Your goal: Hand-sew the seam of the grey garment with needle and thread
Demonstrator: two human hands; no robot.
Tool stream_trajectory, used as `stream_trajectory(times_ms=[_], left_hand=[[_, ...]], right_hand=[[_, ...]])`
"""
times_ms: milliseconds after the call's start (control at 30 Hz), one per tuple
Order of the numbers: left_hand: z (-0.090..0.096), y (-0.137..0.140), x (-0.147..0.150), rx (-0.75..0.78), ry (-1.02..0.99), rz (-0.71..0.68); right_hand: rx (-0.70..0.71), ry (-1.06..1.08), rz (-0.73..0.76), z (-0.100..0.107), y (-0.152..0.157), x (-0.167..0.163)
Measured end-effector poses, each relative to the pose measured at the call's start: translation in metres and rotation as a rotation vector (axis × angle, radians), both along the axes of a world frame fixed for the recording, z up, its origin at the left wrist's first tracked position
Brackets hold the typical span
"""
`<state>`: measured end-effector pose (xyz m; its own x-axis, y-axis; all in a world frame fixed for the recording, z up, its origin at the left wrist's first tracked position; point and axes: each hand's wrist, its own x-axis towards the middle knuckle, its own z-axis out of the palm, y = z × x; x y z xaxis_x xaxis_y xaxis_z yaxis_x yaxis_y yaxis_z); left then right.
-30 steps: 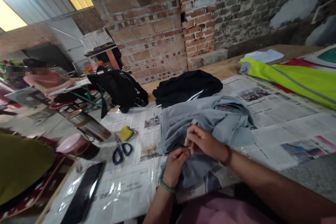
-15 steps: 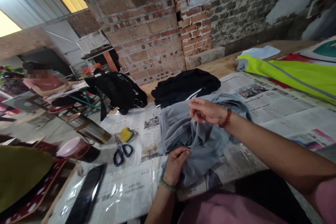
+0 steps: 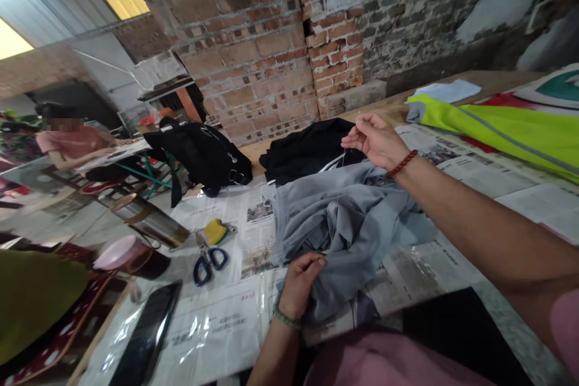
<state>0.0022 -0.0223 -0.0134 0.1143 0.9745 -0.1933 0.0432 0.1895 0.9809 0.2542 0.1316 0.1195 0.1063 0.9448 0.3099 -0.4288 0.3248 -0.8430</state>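
Left hand (image 3: 301, 283): at the near side of the grey garment (image 3: 362, 232), thumb closed against the curled forefinger with a fold of its cloth pinched between. No gap seen at the tips.

Right hand (image 3: 374, 140): raised above the far part of the same garment, to the right of my left. Thumb and forefinger are brought together, the other fingers loosely bent and a little apart. A thin pale thread (image 3: 343, 158) runs down from this grip towards the grey folds – very fine, its lower end hard to follow. A small tip shows above the thumb; too small for me to identify.

Position of grey garment: bunched at mid-table, on newspaper (image 3: 212, 329) under a glossy clear sheet. Directly beyond it, a black garment (image 3: 303, 148) with white stripes.

To the left: blue-handled scissors (image 3: 207, 251), blades partly under or against a yellow item (image 3: 214, 231); farther left, a steel flask (image 3: 156, 221) and a pink-lidded cup (image 3: 151, 262); nearer, a dark phone (image 3: 145, 338). Far right: a bright yellow-green garment (image 3: 502, 129) with a grey band.

Far left – another person (image 3: 75, 146), seated at a separate table.
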Motion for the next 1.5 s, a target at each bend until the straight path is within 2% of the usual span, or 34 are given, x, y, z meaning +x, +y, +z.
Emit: stream_trajectory(times_ms=[267,367,467,567,700,800,933,1133,1367,1500], left_hand=[[0.002,-0.001,-0.001,-0.075,-0.074,0.041],[0.002,-0.002,-0.001,-0.079,-0.077,0.047],[0.002,-0.002,0.0,-0.073,-0.079,0.08],[0.001,-0.003,0.001,-0.055,-0.061,0.102],[0.002,-0.003,0.001,0.001,-0.012,0.087],[0.002,-0.004,0.002,0.068,0.057,0.09],[0.003,-0.006,0.002,0.115,0.138,0.111],[0.005,-0.008,0.003,0.161,0.216,0.102],[0.012,-0.013,0.005,0.451,0.404,0.083],[0.014,-0.015,0.006,0.526,0.446,0.062]], right_hand=[[0.049,0.034,-0.171,0.002,0.011,0.016],[0.033,0.036,-0.177,-0.003,0.0,0.01],[-0.037,-0.062,0.006,-0.019,-0.036,-0.009],[-0.185,-0.296,0.239,-0.047,-0.091,-0.036],[-0.39,-0.53,0.414,-0.087,-0.155,-0.066],[-0.479,-0.562,0.476,-0.104,-0.179,-0.078],[-0.531,-0.581,0.487,-0.112,-0.185,-0.084],[-0.533,-0.548,0.481,-0.121,-0.184,-0.09],[-0.569,-0.484,0.485,-0.122,-0.182,-0.094],[-0.599,-0.468,0.477,-0.117,-0.181,-0.096]])
